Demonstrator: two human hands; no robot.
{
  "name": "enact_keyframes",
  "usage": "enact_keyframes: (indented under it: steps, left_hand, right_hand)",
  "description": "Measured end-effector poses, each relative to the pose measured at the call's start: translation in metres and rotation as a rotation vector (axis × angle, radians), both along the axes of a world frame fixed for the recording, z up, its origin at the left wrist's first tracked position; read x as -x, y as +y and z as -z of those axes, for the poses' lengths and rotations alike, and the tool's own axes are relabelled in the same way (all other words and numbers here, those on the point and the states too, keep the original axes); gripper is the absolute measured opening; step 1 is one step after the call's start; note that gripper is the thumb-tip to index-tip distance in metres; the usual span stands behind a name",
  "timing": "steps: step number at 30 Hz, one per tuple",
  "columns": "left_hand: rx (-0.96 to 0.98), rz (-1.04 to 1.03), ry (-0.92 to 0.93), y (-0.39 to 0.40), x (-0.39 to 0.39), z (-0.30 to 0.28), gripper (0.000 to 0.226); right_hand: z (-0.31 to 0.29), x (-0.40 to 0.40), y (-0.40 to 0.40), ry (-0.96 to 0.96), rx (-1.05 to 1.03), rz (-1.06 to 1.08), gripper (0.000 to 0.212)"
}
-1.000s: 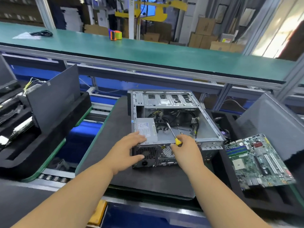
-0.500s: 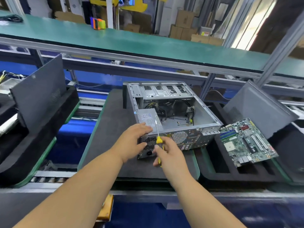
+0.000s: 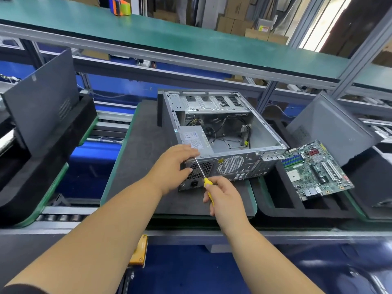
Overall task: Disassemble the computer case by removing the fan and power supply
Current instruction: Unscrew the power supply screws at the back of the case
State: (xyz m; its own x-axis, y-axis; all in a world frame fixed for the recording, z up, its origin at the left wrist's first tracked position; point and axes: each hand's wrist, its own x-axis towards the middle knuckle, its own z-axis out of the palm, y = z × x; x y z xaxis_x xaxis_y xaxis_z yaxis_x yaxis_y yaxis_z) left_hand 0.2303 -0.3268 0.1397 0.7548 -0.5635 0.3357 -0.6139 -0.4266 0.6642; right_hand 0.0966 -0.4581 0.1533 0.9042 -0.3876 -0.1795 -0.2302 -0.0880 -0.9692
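Observation:
An open grey computer case (image 3: 269, 132) lies on its side on a dark foam mat (image 3: 135, 166). The power supply (image 3: 194, 140) sits in its near left corner, its vented back (image 3: 203, 168) facing me. My left hand (image 3: 174, 166) grips that corner of the case, fingers over the top edge and thumb on the back panel. My right hand (image 3: 224, 200) holds a yellow-handled screwdriver (image 3: 206, 183). Its thin shaft slants up-left, and the tip meets the rear panel beside my left fingers. No fan is visible behind the round grille (image 3: 230, 164).
A green motherboard (image 3: 314, 168) lies tilted on a black foam tray (image 3: 280, 206) to the right, with a grey side panel (image 3: 331, 128) leaning behind it. Another dark panel (image 3: 42, 98) stands in a foam tray on the left. A green conveyor shelf (image 3: 191, 37) runs across the back.
My right hand has pulled the screwdriver out of the case interior and brought it round to the rear panel, tip by the power supply's upper edge. The view has shifted closer and leftward.

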Motion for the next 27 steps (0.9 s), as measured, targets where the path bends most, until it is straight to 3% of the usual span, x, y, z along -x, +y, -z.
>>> enact_keyframes:
  steps: [19,21,25,27]
  left_hand:
    - [-0.003,-0.044,-0.012,-0.005,0.006,-0.004,0.046]
    - [-0.008,-0.045,-0.012,-0.006,0.007,-0.004,0.046]
    - [-0.009,-0.059,-0.004,-0.006,0.007,-0.005,0.046]
    - [-0.009,-0.069,-0.004,-0.006,0.008,-0.005,0.046]
  right_hand:
    - [0.000,0.002,0.001,0.124,-0.076,0.006,0.015]
    - [-0.002,-0.001,0.004,0.174,-0.176,0.020,0.018]
    - [-0.008,-0.003,0.005,0.339,-0.746,-0.020,0.036]
    - [-0.010,-0.002,0.004,0.357,-0.901,-0.044,0.037]
